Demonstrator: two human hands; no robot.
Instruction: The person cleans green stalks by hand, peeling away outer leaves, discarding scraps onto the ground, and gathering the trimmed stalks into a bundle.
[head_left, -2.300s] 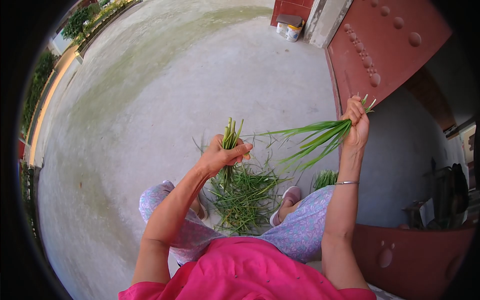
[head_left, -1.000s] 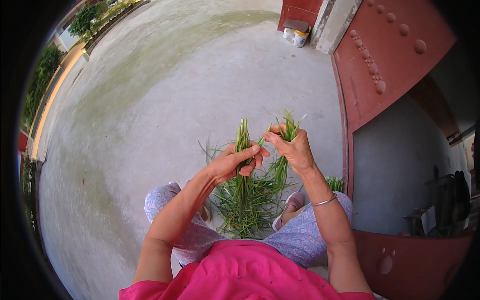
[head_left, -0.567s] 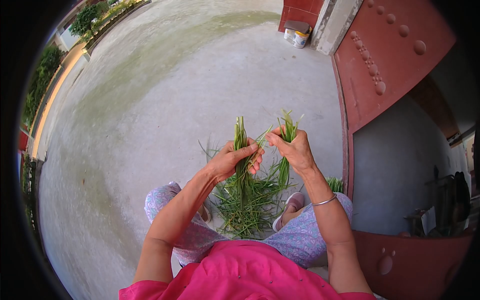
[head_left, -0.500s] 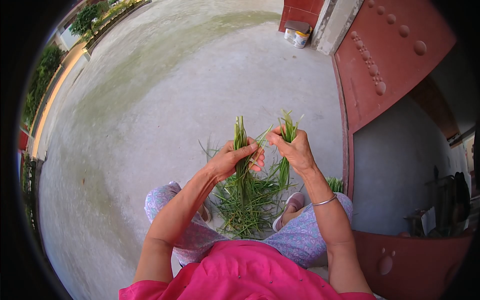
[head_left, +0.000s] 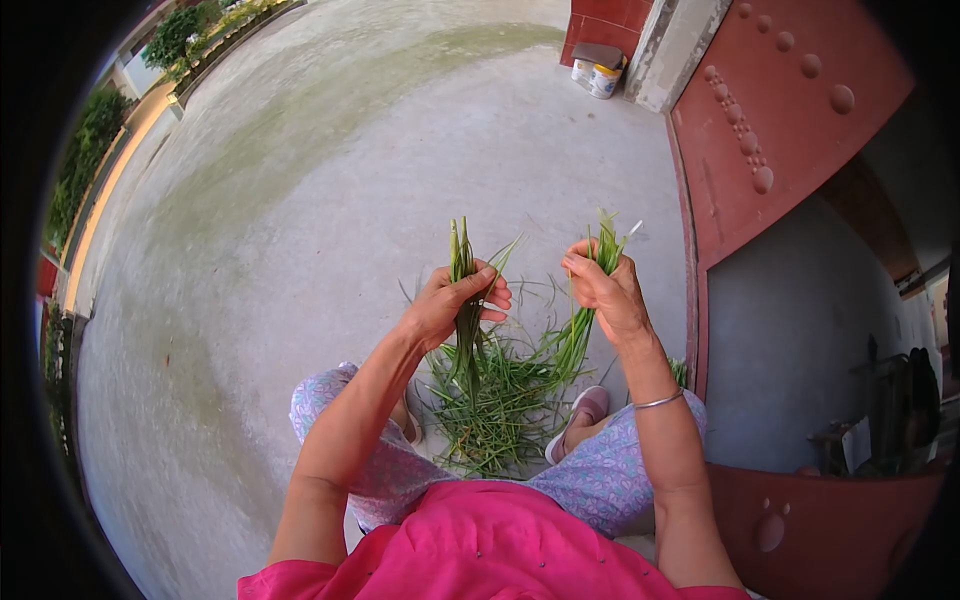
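Note:
My left hand [head_left: 455, 300] is closed round a bundle of green stalks [head_left: 467, 345], cut ends up and leaves hanging down. A few thin blades stick out past its thumb. To the right, apart from it, my right hand [head_left: 612, 295] grips a bunch of long green leaves [head_left: 575, 340] that droops toward the floor. Below both hands a loose pile of green leaves and stalks [head_left: 490, 420] lies on the concrete between my feet.
A red metal door [head_left: 780, 110] stands at the right, with a dark doorway beside it. White tubs [head_left: 602, 82] sit by the wall at the top. More greens [head_left: 678, 372] show beside my right knee. Plants [head_left: 170, 40] grow at the upper left.
My hands were close together and have moved apart, the left one slightly left and up, the right one to the right. Each keeps its bunch.

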